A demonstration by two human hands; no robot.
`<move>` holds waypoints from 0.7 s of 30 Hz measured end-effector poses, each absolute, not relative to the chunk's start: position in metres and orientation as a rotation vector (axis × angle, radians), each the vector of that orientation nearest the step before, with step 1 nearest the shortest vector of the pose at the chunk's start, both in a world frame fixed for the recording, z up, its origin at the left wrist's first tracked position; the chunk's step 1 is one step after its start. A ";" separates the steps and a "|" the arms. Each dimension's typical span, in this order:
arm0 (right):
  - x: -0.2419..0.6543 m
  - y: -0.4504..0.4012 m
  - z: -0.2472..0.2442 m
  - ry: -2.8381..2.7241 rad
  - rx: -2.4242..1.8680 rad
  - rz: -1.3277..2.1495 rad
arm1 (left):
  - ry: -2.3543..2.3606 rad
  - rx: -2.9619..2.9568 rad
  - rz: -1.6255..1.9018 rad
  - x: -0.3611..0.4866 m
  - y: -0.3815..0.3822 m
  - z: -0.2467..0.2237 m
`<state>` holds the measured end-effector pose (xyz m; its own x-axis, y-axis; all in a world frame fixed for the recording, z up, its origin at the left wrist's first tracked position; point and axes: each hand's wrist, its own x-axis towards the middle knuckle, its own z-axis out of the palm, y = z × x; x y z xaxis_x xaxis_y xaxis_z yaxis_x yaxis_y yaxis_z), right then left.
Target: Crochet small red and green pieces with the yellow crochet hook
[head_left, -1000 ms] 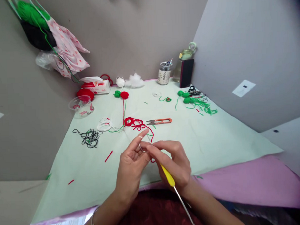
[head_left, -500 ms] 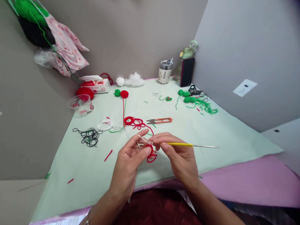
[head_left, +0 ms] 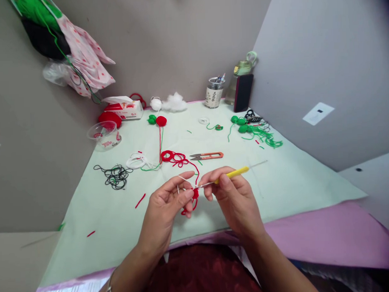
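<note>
Since half a second ago, the yellow-handled crochet hook has swung from nearly level to a slant, its far end now raised to the right, and the right hand has drawn slightly away from the left hand.

From left to right: a pink polka-dot bag hangs on the wall. On the bench, covered in pale green, are a clear plastic tub, a tangle of black yarn and a red-and-white tissue packet. Next come a loose bundle of white yarn, a small red ball and looped red yarn.

The left hand is over the bench's near part, thumb and fingers pinched closed on a small red crochet piece; white yarn crosses its raised index finger. The hook's working end meets the piece at its upper edge. The right hand's fingers are closed around the hook's handle.

Beyond the hands lie orange-handled thread snips. Farther right stand a pen jar and a dark phone against a green-lidded bottle, with green yarn pieces in front.
</note>
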<state>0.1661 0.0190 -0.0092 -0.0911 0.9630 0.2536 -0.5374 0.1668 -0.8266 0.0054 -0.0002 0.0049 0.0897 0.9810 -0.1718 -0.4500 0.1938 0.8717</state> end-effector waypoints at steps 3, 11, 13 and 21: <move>0.169 0.018 -0.011 -1.031 -0.556 1.357 | 0.899 0.744 1.229 0.006 -0.001 0.007; 0.176 0.007 -0.013 -1.288 -0.627 1.041 | 0.931 0.826 1.241 0.003 -0.002 0.003; 0.177 0.005 -0.011 -1.354 -0.631 0.955 | 0.953 0.869 1.247 0.003 -0.003 0.001; 0.181 0.003 -0.006 -1.575 -0.627 0.774 | 1.059 1.008 1.315 0.004 -0.005 0.004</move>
<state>0.1815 0.0031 -0.0057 -0.1423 0.7641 0.6292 -0.0312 0.6319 -0.7744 0.0041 -0.0049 0.0042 -0.0218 0.9995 -0.0222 -0.2349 0.0165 0.9719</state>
